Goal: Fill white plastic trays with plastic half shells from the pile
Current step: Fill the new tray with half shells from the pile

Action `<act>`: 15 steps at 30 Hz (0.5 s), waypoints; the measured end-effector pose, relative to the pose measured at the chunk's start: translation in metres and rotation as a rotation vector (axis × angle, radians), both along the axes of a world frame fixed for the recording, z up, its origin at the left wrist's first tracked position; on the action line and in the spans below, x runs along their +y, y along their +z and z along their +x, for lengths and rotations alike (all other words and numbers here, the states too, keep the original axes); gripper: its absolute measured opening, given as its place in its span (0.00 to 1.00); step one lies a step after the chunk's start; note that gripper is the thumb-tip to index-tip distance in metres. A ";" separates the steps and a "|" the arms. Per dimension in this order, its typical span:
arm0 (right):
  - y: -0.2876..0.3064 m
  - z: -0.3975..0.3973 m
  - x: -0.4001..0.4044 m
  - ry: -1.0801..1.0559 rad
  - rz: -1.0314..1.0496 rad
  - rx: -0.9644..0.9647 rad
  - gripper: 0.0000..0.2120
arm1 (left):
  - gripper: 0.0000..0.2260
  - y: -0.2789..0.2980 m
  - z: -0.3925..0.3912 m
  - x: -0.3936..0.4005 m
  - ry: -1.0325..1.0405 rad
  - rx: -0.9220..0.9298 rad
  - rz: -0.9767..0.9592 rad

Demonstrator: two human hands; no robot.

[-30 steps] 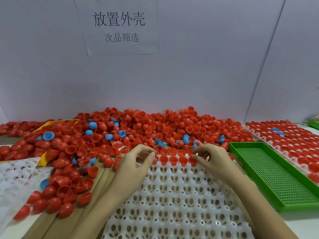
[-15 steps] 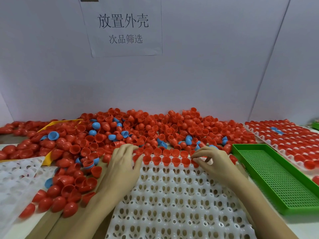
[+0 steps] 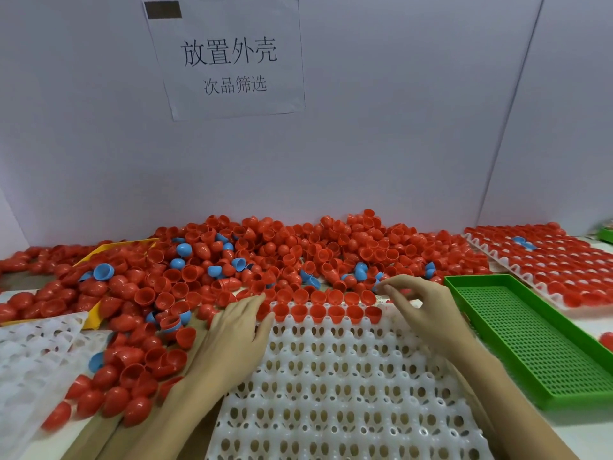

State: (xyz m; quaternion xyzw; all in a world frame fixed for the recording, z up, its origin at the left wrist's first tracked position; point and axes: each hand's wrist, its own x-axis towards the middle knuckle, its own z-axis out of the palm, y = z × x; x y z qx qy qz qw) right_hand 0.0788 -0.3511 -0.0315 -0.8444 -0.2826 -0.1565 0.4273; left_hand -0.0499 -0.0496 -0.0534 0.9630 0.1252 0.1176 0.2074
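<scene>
A white plastic tray with rows of open cups lies in front of me. Its two far rows hold red half shells, open side up. Behind it spreads a big pile of red half shells with a few blue ones mixed in. My left hand lies flat at the tray's far left corner, fingers straight, tips touching the red shells there. My right hand hovers over the far right corner with fingers loosely curled; I see no shell between thumb and forefinger.
A green perforated tray sits right of the white tray. Beyond it lies a white tray filled with red shells. Another white tray lies at the left, beside a yellow tray edge. A paper sign hangs on the wall.
My left hand has flattened and slid to the tray's far left corner. My right hand has lifted slightly and loosened its fingers at the right end of the shell rows.
</scene>
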 end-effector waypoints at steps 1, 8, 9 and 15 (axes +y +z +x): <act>-0.001 0.000 -0.001 -0.005 0.011 -0.004 0.08 | 0.27 0.002 -0.001 0.000 0.002 -0.004 -0.017; -0.002 0.002 -0.001 -0.029 0.054 -0.013 0.08 | 0.14 0.030 0.031 0.013 -0.013 -0.289 -0.107; -0.002 0.002 0.000 -0.026 0.059 -0.014 0.07 | 0.14 0.035 0.042 0.016 -0.034 -0.285 -0.075; 0.000 -0.003 0.002 -0.029 0.051 -0.009 0.07 | 0.15 0.060 0.098 0.028 -0.250 0.028 0.198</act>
